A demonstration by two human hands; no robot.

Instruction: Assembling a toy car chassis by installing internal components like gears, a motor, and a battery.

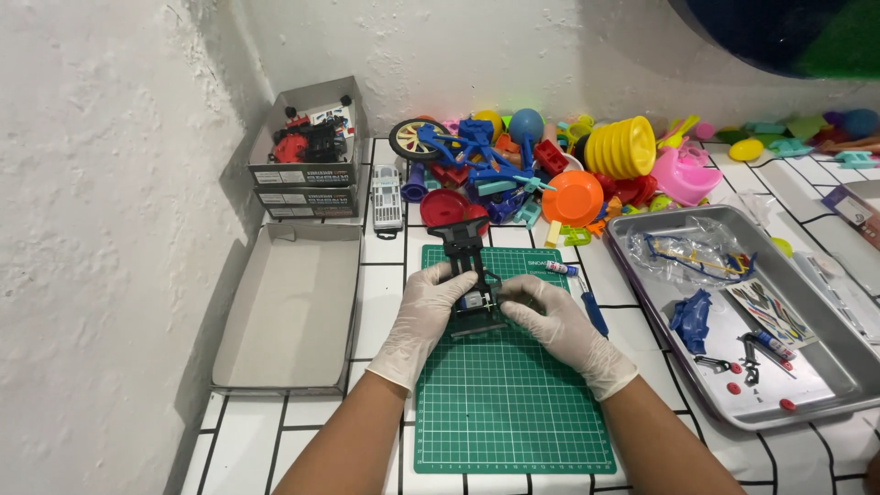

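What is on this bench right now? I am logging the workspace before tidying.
Cutting mat: one, green, centre of tiled table.
Toy car chassis: one, black, on mat, held.
Open box: one, grey, left.
Stacked boxes: two, grey, back left.
Plastic toy pile: many, mixed colours, back.
Metal tray: one, silver, right, holding small parts.
Screwdriver: one, blue, beside mat.
Left hand: white glove, on chassis.
Right hand: white glove, on chassis.

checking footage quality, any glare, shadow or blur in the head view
Head view: even, bright light; both gloved hands and the black toy chassis look sharp; soft sheen on the metal tray; shadow darkens the grey box lid by the wall; straight lines bow slightly near the edges.
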